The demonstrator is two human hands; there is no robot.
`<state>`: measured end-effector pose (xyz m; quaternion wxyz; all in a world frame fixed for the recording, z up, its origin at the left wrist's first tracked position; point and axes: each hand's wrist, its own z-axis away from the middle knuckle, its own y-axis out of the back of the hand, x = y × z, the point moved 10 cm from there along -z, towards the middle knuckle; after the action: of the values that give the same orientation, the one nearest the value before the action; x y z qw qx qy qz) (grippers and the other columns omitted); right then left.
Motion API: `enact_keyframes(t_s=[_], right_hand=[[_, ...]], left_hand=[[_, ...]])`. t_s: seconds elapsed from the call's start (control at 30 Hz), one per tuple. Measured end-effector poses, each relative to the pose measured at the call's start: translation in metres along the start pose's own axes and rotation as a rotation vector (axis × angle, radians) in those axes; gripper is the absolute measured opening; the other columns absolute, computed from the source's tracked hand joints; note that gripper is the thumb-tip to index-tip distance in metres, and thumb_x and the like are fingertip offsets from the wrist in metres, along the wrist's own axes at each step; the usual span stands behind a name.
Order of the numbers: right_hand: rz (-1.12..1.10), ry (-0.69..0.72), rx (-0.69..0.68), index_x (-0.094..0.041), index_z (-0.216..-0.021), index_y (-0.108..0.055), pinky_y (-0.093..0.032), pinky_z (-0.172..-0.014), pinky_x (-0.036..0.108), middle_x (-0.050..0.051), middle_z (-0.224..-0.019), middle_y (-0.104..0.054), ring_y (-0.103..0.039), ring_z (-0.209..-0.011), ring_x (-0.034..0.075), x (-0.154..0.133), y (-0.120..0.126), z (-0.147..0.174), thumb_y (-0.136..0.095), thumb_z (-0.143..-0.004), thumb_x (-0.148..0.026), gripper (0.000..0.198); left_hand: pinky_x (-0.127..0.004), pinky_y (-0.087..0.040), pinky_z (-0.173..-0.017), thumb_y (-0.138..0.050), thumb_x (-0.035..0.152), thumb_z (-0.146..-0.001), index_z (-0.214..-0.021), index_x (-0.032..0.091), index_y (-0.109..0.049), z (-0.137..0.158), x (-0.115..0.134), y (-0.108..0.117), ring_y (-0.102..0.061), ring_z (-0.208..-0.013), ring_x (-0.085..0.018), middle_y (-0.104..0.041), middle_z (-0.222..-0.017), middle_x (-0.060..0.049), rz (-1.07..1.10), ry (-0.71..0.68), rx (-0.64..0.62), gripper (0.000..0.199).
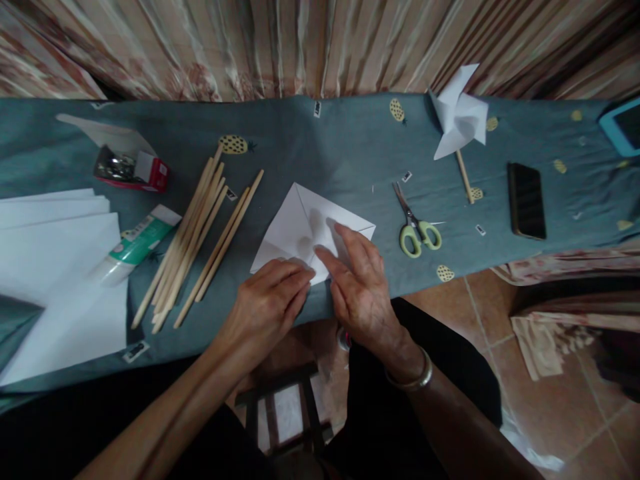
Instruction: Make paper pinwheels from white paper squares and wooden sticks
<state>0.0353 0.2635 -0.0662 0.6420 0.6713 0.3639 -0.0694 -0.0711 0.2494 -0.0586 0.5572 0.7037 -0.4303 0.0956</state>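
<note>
A creased white sheet of paper [285, 230] lies at the table's front edge, with fold lines running across it from its corners. My left hand [273, 293] has its fingers pressed together on the sheet's near edge, thumb and fingers pinching the paper there. Over the sheet's right side rests my right hand [363, 283], fingers apart and fingertips touching the paper. To the right, green-handled scissors [415, 227] lie with blades pointing away. A finished paper pinwheel [461, 117] on a wooden stick stands out farther back on the right.
Left of the sheet lie several wooden sticks [187, 243], a green-and-white glue tube [137, 247] and stacked white paper [85, 267]. An open red box [133, 170] holds shiny metal pieces. A phone [527, 200] and a blue-edged device [623, 127] lie right. A curtain [300, 47] hangs behind.
</note>
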Motion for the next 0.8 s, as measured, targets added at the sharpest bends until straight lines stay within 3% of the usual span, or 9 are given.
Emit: enact_keyframes(t_s=[0.23,0.43,0.73,0.8], right_hand=[[0.185,0.091,0.077,-0.028,-0.132,-0.048,-0.036,-0.108,0.051,0.006,-0.150,-0.038,-0.032,-0.140,0.028,-0.008,-0.002,0.002,-0.042,-0.093,-0.013,0.042],[0.292,0.125,0.058,-0.022,-0.130,-0.047,-0.038,-0.106,0.048,0.011,-0.149,-0.040,-0.021,-0.146,0.027,-0.016,-0.009,0.004,-0.038,-0.097,-0.017,0.034],[0.237,0.106,0.036,-0.032,-0.141,-0.032,-0.036,-0.108,0.049,0.006,-0.147,-0.046,-0.020,-0.147,0.023,-0.019,-0.017,0.003,-0.031,-0.098,-0.016,0.047],[0.246,0.133,0.038,-0.028,-0.142,-0.033,-0.035,-0.109,0.048,0.008,-0.147,-0.045,-0.018,-0.147,0.023,-0.021,-0.020,0.004,-0.031,-0.097,-0.014,0.047]], left_hand=[[-0.028,-0.056,-0.078,-0.053,0.014,-0.089,-0.100,0.015,-0.065,-0.001,-0.002,-0.002,-0.066,-0.086,-0.016,-0.069,-0.094,-0.006,-0.009,0.015,-0.020,0.016],[-0.029,-0.057,-0.079,-0.051,0.013,-0.090,-0.103,0.015,-0.063,0.001,0.003,-0.001,-0.066,-0.089,-0.017,-0.067,-0.098,-0.007,-0.020,0.007,-0.024,0.017],[-0.031,-0.057,-0.079,-0.052,0.012,-0.089,-0.105,0.013,-0.060,0.005,0.006,-0.004,-0.063,-0.092,-0.019,-0.063,-0.100,-0.010,-0.099,-0.016,-0.031,0.018],[-0.032,-0.057,-0.077,-0.052,0.012,-0.089,-0.104,0.012,-0.060,0.004,0.006,-0.005,-0.063,-0.091,-0.019,-0.063,-0.099,-0.010,-0.111,-0.031,-0.026,0.017]])
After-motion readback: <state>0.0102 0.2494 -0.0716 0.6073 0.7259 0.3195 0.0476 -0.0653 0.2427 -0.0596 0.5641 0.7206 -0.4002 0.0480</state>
